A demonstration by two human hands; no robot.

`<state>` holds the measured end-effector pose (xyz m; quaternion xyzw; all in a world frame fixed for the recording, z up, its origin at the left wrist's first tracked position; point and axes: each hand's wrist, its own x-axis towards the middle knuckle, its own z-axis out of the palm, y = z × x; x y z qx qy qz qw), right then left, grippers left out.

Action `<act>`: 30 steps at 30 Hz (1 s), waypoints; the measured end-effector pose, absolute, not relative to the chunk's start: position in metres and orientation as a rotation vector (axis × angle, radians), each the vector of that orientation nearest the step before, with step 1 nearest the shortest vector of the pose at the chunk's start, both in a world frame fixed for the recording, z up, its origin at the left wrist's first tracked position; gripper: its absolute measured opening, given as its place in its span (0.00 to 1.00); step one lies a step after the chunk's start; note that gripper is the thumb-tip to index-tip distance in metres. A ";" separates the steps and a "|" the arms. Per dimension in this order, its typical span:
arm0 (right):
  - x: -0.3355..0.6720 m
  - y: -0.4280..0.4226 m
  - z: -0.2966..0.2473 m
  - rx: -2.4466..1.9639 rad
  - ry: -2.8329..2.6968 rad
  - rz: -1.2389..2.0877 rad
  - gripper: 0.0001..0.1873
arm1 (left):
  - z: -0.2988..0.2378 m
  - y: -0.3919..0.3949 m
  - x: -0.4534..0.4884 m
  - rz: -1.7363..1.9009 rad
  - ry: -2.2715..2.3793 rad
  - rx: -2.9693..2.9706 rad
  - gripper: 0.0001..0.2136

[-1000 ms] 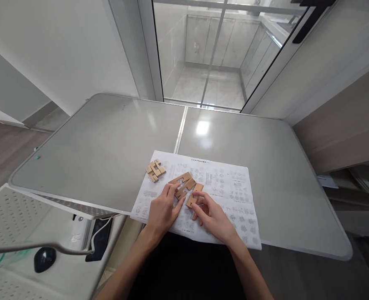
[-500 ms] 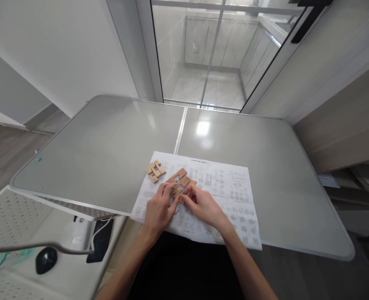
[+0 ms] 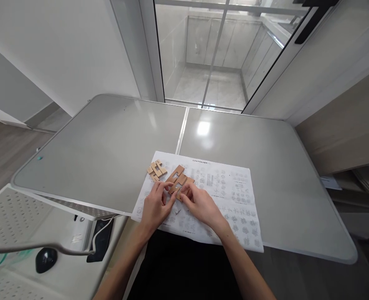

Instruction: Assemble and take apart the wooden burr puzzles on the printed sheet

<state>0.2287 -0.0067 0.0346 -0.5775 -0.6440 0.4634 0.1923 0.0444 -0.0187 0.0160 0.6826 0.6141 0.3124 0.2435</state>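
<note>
Flat notched wooden puzzle pieces [image 3: 178, 180] lie together on a printed instruction sheet [image 3: 231, 196] on the grey table. My left hand [image 3: 155, 205] pinches their near left end with its fingertips. My right hand [image 3: 200, 205] grips their near right end, fingers curled against the wood. A smaller cluster of joined wooden pieces [image 3: 156, 170] rests on the sheet's far left corner, apart from both hands.
The grey table [image 3: 284, 166] spans most of the view, with a seam down its middle. A perforated white shelf [image 3: 6, 216] sits lower left, with a black mouse [image 3: 45, 258] and a cable. Glass doors [image 3: 215, 50] stand behind the table.
My right hand moved left and pushed its separate piece up against the others. Both hands and the pieces shifted slightly away from me on the sheet.
</note>
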 end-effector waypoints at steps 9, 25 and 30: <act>0.233 -0.021 0.036 -1.508 -1.780 1.311 0.08 | 0.012 -0.019 0.042 0.889 1.643 1.817 0.09; 0.320 -0.078 0.009 -1.656 -1.317 1.142 0.21 | 0.012 -0.020 0.041 0.892 1.640 1.734 0.10; 0.318 -0.071 0.006 -1.615 -1.299 1.120 0.20 | 0.010 -0.019 0.042 0.888 1.648 1.750 0.09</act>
